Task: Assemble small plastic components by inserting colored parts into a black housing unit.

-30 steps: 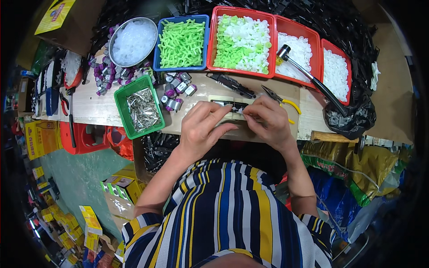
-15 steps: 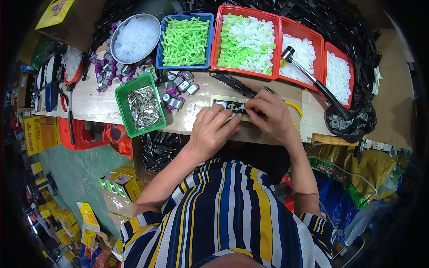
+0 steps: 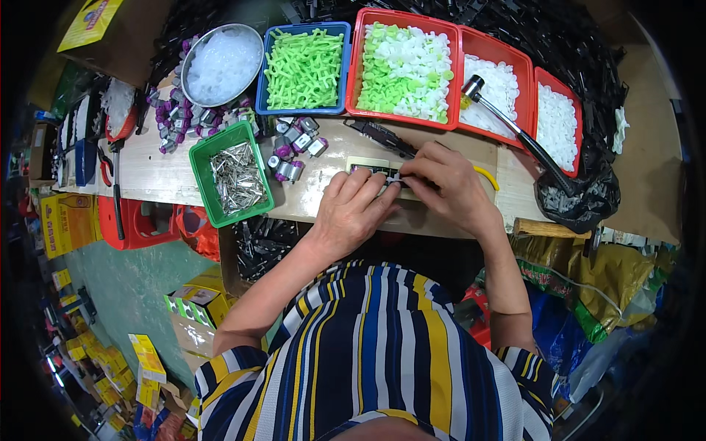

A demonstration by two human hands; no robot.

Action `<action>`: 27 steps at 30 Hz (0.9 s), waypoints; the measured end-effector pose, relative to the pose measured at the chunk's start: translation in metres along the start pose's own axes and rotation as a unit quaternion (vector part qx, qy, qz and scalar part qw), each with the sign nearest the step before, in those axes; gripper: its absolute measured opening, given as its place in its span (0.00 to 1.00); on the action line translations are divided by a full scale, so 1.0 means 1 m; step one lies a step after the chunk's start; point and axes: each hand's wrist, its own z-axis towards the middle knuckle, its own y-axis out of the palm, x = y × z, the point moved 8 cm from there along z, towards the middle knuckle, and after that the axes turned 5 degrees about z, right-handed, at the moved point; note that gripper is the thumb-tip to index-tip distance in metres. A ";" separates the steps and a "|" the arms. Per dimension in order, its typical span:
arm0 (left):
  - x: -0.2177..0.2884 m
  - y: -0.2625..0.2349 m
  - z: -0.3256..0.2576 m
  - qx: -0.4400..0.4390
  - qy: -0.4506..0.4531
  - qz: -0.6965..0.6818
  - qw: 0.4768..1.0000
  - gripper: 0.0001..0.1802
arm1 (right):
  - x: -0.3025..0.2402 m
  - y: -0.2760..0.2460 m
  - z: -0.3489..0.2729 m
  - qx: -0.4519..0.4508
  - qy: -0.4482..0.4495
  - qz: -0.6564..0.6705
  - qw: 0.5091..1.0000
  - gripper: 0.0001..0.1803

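At the workbench's near edge, left hand (image 3: pixel 353 209) and right hand (image 3: pixel 448 184) meet, fingertips pinching a small white part (image 3: pixel 392 178) over a cream holder (image 3: pixel 368 165); green tray (image 3: pixel 234 178) at nine o'clock

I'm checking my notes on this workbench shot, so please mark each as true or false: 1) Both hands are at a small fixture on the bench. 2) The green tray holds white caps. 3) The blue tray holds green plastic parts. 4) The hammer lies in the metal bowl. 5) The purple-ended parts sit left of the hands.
1) True: the left hand and right hand meet at the fixture.
2) False: the green tray holds metal pins.
3) True: the blue tray is full of green parts.
4) False: the hammer lies across the red trays; the bowl holds clear bits.
5) True: the purple-ended parts lie left of the hands.
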 end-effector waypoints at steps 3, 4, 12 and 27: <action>0.000 0.002 0.000 0.003 0.007 -0.004 1.000 0.21 | 0.000 -0.005 -0.002 0.057 0.016 0.007 0.998 0.12; 0.001 0.004 -0.002 0.005 0.010 -0.002 1.000 0.21 | -0.002 -0.001 -0.004 0.044 0.003 -0.015 0.999 0.12; -0.001 0.004 -0.003 0.003 0.022 0.012 1.000 0.20 | -0.017 0.010 -0.009 0.007 -0.029 -0.121 0.992 0.16; 0.007 0.002 0.003 0.033 0.037 0.018 0.999 0.19 | 0.024 -0.109 -0.046 0.181 0.063 -0.067 0.979 0.09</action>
